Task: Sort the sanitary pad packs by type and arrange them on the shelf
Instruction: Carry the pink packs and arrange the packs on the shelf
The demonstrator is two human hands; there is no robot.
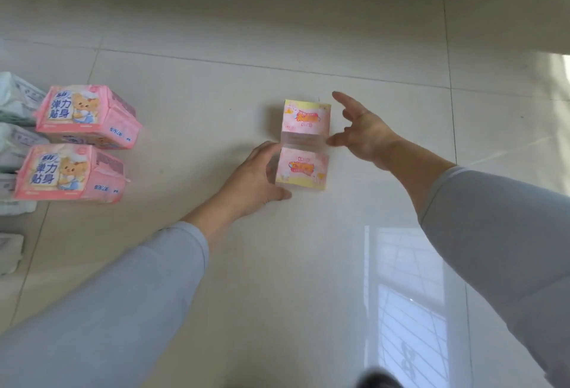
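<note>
Small pink-and-yellow sanitary pad packs [303, 144], two of them w/ cartoon print on glossy plastic wrap, lie end to end on the pale shiny tiled floor [277, 33], near the middle of the view; where they meet looks blurred, so can't tell if they touch or just sit v. close. Judging by size & film wrap, they're prob. light, soft and squashy, a bit slick on this polished floor, not fragile; best hold is across the short sides, thumb one side, fingers the other, or both packs pressed together from the outer ends. Left hand [256, 179], in a grey long sleeve, reaches in from lower left: fingers curled onto the left edge of the nearer pack, thumb at its near corner, so it grips that pack. Right hand [361, 131] comes from the right, fingers spread & mostly straight, thumb tip just at the right edge of the farther pack; relaxed and splayed, holding nothing. Well apart at the left, two larger pink bear-print pad packs [83, 144] sit one behind the other, w/ white-green wrapped packs [15, 104] beside them at the frame edge. No shelf clearly in view; sorting looks part done.
</note>
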